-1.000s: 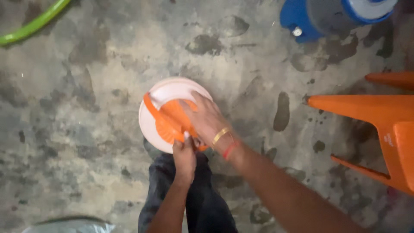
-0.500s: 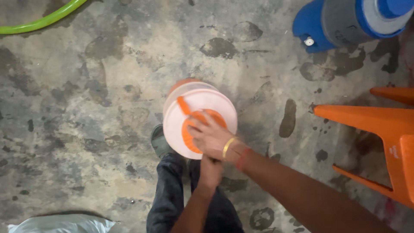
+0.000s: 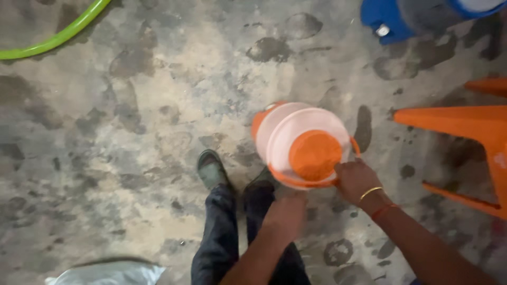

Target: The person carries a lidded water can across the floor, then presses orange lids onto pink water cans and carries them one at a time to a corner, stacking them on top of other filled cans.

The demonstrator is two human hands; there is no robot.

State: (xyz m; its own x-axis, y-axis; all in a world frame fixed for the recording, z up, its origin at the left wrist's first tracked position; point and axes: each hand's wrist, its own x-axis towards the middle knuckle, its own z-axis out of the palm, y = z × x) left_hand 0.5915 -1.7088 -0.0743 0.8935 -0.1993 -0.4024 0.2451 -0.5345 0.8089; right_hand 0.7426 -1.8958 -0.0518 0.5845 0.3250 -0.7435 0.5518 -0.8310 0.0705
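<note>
The white plastic jug with the orange lid is now held off to the right of the feet, up in the air over the stained concrete floor, tipped so its top faces the camera. A second ago it was seen more central and lower in the view, with the right hand spread flat across the lid; half a second ago that hand was still on top of the orange cap. Now the lid is fully uncovered, so the palm has been taken off it (looks like the pressing or twisting part is over, judged only from where the hands have ended up).

The right hand has been shifted to the lower right rim, fingers curled closed around the orange band or handle there. The left hand is tucked under the bottom edge of the jug; it's blurred, so whether its fingers are closed on anything can't be told.

Around it: a dark shoe just left of the jug, an orange plastic stool well to the right, a green hose top left, and a blue container top right.
</note>
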